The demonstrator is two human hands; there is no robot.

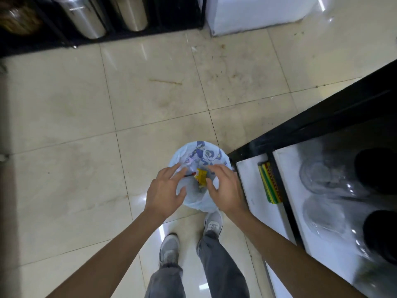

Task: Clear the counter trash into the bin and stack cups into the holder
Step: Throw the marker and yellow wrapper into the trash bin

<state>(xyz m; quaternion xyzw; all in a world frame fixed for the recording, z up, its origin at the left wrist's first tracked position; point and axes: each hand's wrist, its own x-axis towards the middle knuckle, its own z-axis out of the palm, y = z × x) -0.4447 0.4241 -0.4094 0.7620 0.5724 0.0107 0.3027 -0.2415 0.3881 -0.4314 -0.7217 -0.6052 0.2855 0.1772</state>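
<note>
A small bin (200, 154) lined with a pale blue printed plastic bag stands on the floor tiles in front of my feet. Both hands hover over its mouth. My left hand (165, 190) has its fingers spread and relaxed, with nothing in it. My right hand (223, 188) is likewise spread, fingers loosely bent above the bin. Between the hands a yellow wrapper (201, 176) and a thin red stick (190, 174) sit at the bin's opening; no finger clearly holds them.
To the right is a white counter (253, 190) with a black frame, a bundle of yellow and green straws (271, 186), and clear plastic cups (320, 179) beside two dark holes. Steel canisters (86, 20) stand on a black shelf at the back.
</note>
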